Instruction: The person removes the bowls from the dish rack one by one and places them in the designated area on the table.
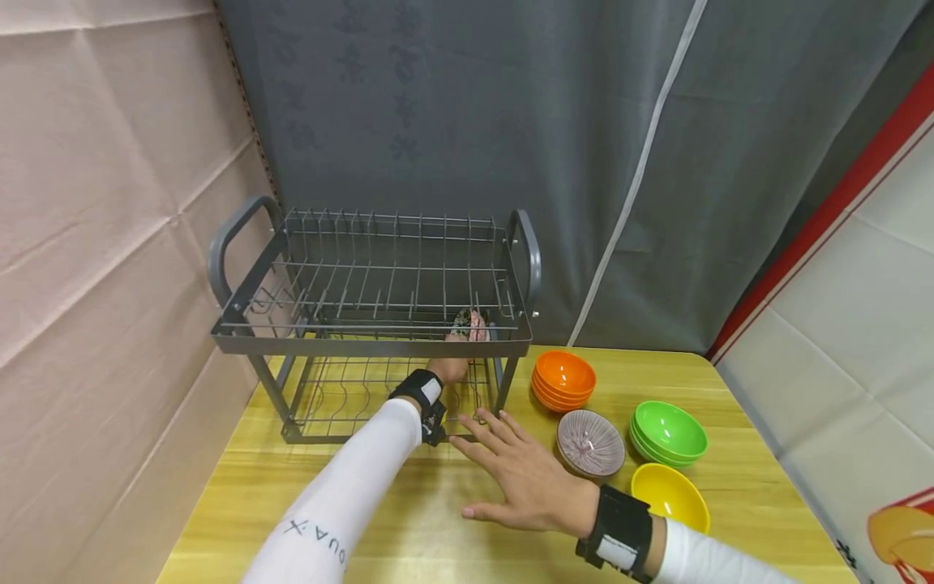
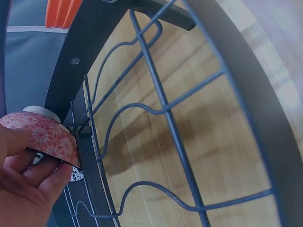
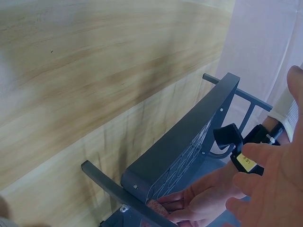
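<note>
A bowl with a red-and-white flower pattern [image 2: 41, 135] is tilted on its side, its white foot facing away from the palm. My left hand [image 1: 449, 369] reaches between the tiers of the grey two-tier dish rack [image 1: 379, 349] at its right end. Thumb and fingers of that hand pinch the bowl by its rim, as the left wrist view shows. A black-and-white patterned piece [image 2: 76, 174] shows just behind the rim; I cannot tell whether it is a separate bowl. Over the table before the rack, my right hand [image 1: 521, 474] is spread with straight fingers, holding nothing.
Right of the rack stand stacked orange bowls [image 1: 565, 377], a purple-grey striped bowl [image 1: 591, 442], stacked green bowls [image 1: 670, 430] and a yellow bowl [image 1: 671, 495], partly behind the right wrist. A dark curtain [image 1: 438, 105] hangs behind; a pale cloth wall [image 1: 109, 243] borders the left.
</note>
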`<state>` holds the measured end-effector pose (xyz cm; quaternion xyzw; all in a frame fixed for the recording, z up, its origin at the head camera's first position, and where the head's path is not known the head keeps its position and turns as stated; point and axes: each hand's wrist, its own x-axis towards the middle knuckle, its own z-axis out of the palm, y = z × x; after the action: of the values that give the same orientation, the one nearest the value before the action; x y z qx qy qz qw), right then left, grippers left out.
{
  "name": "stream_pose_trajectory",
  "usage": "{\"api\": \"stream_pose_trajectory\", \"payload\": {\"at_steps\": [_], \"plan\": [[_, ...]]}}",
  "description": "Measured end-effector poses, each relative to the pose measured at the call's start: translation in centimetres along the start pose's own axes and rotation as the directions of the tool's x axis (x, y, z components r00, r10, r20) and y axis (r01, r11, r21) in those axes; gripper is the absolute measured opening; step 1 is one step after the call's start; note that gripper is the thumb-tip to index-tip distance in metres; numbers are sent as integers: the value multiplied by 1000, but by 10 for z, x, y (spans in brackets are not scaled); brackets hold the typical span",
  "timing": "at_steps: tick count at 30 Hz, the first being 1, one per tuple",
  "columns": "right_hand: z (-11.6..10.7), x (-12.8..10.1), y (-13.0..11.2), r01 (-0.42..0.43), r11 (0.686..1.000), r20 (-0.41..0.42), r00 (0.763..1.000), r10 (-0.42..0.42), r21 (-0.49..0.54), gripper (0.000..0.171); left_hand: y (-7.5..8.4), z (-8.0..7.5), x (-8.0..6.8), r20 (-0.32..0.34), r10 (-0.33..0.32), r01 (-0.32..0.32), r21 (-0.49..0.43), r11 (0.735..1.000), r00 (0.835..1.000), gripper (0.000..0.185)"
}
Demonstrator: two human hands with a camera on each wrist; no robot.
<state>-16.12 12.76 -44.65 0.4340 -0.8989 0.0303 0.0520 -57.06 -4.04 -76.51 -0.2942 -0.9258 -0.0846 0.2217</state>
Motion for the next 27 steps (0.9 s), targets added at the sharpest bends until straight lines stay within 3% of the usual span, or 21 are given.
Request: {"api": "stream_pose_trajectory", "payload": {"at_steps": [1,3,6,9,12,16,22,23,25,27], "plan": [[-1,0,0,2,1000,-2,1000,-2,0,85,2,-4,-1,-8,-32,31,-50,998,999,20],[-2,-1,1,2,1000,-3,1000,-2,1,85,10,-27,-5,2,-88,88,-116,989,996,19],[-4,-2,2,-2,1000,1,1000,2,-1,85,28,-83,-13,-5,-130,127,-174,977,992,20],[-4,-2,2,-10,1000,9,1000,10,1,85,47,-141,-22,-71,-112,97,-194,976,991,25],[-5,-2,3,-13,1000,13,1000,13,5,85,59,-180,-27,-101,-140,106,-285,953,985,32],[-5,-2,4,-11,1000,10,1000,11,2,85,65,-196,-29,-130,-173,119,-341,932,976,31],[-8,-2,3,-1,1000,-2,1000,1,-2,85,60,-193,-32,-154,-166,87,-423,902,974,34],[-9,-2,2,-1,1000,0,1000,1,-2,85,59,-192,-33,-160,-171,78,-464,882,972,35],[-10,-2,2,-5,1000,6,1000,5,-4,85,62,-199,-34,-104,-197,103,-576,811,975,37],[-10,-2,3,-8,1000,14,1000,8,3,83,64,-203,-33,-40,-213,126,-693,710,976,37]]}}
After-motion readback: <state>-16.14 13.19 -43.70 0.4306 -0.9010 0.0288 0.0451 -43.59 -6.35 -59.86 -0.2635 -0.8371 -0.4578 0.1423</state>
